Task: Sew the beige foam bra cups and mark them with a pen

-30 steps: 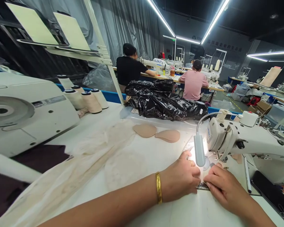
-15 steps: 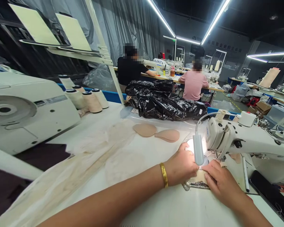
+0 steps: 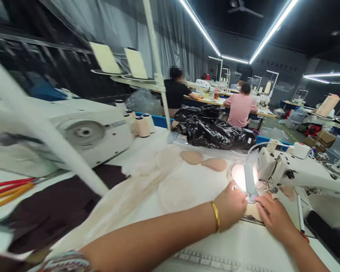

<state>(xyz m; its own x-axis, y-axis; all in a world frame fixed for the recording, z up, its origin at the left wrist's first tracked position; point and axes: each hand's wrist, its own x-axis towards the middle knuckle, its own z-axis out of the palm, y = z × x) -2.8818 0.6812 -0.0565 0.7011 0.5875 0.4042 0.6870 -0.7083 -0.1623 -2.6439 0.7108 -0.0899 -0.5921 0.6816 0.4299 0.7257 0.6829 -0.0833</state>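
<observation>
A white sewing machine (image 3: 289,166) stands at the right, its needle area lit by a small grey lamp (image 3: 249,179). My left hand (image 3: 232,202), wearing a gold bangle, is curled closed left of the needle area; what its fingers hold is hidden. Between the hands shows a small pale grey piece (image 3: 252,198), with a beige patch (image 3: 252,211) in front of it. My right hand (image 3: 274,214) lies with fingers stretched towards the needle area, its fingertips at the grey piece's edge and its thumb apart. Two beige teardrop-shaped pads (image 3: 214,164) rest beyond my left hand.
Sheer cream fabric (image 3: 141,185) spreads over the table's left part, beside dark cloth (image 3: 56,211). Thread cones (image 3: 142,126) and a second machine (image 3: 87,132) stand left. A black plastic bundle (image 3: 215,130) lies behind, a phone (image 3: 328,234) right. Two people sit beyond.
The view has turned left, so everything appears shifted right and more of the left machine and dark cloth shows. Both hands stay by the needle area.
</observation>
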